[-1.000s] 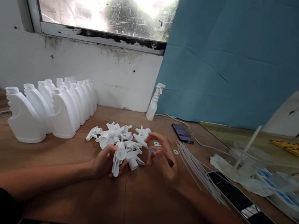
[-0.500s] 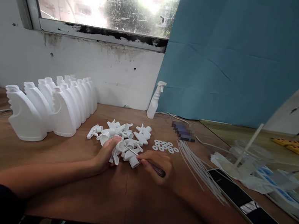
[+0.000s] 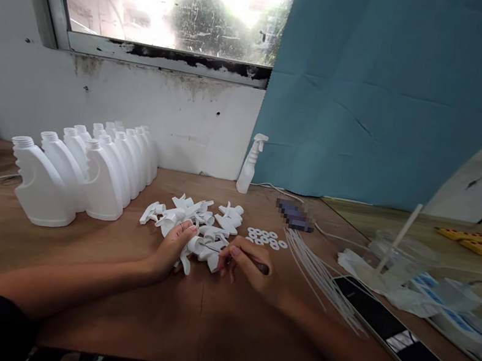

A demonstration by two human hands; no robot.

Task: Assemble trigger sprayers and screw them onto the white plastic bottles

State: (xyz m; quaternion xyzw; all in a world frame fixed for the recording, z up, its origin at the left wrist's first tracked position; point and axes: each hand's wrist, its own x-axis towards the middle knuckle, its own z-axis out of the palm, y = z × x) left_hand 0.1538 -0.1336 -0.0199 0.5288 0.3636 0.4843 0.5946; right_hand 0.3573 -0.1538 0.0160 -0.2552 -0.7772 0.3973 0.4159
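My left hand [image 3: 173, 249] is closed around a white trigger sprayer head [image 3: 190, 247], held just above the wooden table [image 3: 197, 322]. My right hand [image 3: 246, 268] pinches a thin dark-handled tool [image 3: 254, 264], its tip pointed into the sprayer head. Both hands sit at the near edge of a pile of white sprayer heads [image 3: 197, 217]. Several small white washers [image 3: 266, 237] lie just right of the pile. A bundle of thin white dip tubes [image 3: 318, 269] lies further right.
Two rows of white plastic bottles [image 3: 83, 174] stand at the left. A finished spray bottle [image 3: 249, 163] stands by the wall. A phone [image 3: 295, 214], a black tablet [image 3: 396, 332], a clear container with a stick [image 3: 391, 250] and a power strip [image 3: 461, 306] lie to the right.
My right hand came down from above the washers to the sprayer head, tool in its fingers. My left hand lowered the sprayer head toward the table and turned it.
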